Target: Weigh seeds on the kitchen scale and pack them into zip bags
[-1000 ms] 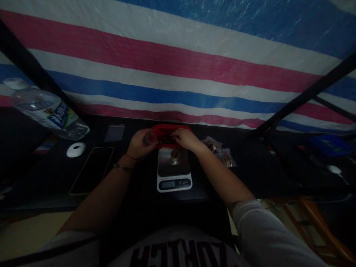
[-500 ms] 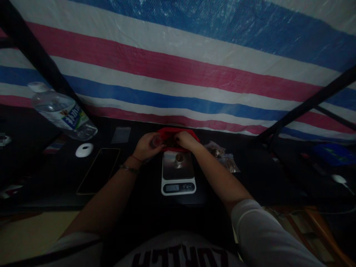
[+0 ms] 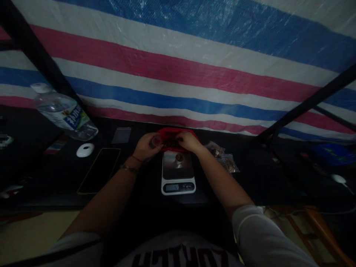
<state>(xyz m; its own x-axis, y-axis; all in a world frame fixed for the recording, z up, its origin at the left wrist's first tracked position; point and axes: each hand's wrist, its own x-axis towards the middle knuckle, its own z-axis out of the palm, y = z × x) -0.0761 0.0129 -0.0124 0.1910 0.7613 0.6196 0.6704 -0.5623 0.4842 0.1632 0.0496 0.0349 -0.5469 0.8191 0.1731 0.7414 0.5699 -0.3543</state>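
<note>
My left hand (image 3: 145, 147) is closed around a small clear cup (image 3: 156, 141) at the left side of a red container (image 3: 178, 130) holding dark loose pieces (image 3: 169, 142). Over the container's right side, my right hand (image 3: 189, 141) has its fingers bent together at the pieces; whatever they pinch is too dark to name. Just in front lies a white kitchen scale (image 3: 178, 188) with a metal plate and a lit display. A small round cup (image 3: 179, 157) with brownish contents stands on its plate.
Two clear zip bags (image 3: 230, 163) of brown bits lie right of the scale. To the left are a phone (image 3: 99, 170), a white mouse (image 3: 85, 150), a flat empty zip bag (image 3: 121, 135) and a large plastic bottle (image 3: 65, 113). A striped tarp (image 3: 178, 59) hangs behind.
My right hand has shifted slightly to the right over the red container, with its fingers drawn together. My left hand and the clear cup stay nearly in place.
</note>
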